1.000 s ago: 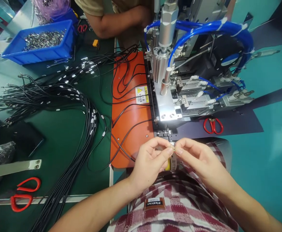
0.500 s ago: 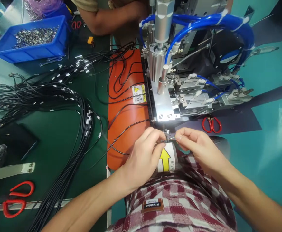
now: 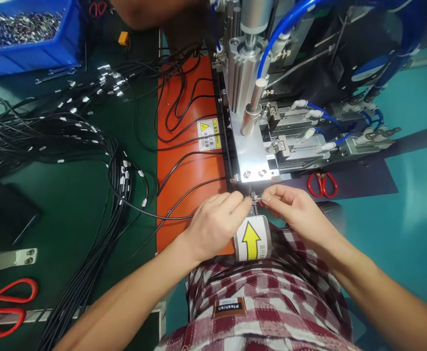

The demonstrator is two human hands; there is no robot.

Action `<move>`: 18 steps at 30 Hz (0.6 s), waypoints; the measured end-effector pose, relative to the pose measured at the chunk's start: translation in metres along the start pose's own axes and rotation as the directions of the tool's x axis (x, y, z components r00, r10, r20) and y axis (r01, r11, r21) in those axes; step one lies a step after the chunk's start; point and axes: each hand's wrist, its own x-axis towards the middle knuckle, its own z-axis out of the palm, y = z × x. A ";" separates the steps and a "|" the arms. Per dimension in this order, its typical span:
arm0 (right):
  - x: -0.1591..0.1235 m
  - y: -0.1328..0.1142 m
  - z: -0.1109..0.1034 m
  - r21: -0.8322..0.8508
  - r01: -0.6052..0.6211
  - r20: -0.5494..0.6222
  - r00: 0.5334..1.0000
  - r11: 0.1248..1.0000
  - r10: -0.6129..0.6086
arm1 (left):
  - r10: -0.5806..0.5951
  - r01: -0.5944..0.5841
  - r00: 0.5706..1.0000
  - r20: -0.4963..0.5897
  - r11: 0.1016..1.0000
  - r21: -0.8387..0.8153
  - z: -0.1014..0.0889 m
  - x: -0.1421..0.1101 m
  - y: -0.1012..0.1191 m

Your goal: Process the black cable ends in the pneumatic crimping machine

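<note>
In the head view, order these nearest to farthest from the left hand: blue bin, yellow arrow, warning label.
From the left hand:
1. Yellow arrow, to its right.
2. Warning label, ahead, on the orange cover.
3. Blue bin, far left corner.

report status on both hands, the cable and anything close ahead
Left hand closed on black cable. Right hand pinching at the cable's end, detail too small to tell. Machine close ahead of both hands.
</note>
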 end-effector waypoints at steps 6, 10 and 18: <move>0.001 0.003 -0.001 -0.009 0.011 -0.003 1.000 1.000 -0.011 | 0.006 -0.007 1.000 0.009 0.999 0.043 0.000 0.002 0.000; 0.001 0.004 -0.001 -0.026 0.012 0.002 1.000 1.000 -0.012 | 0.013 -0.013 1.000 -0.005 0.996 0.089 0.000 0.003 0.001; 0.002 0.004 -0.001 -0.065 0.016 -0.012 1.000 0.998 -0.017 | 0.049 -0.038 0.996 -0.075 0.990 0.139 0.002 0.004 0.000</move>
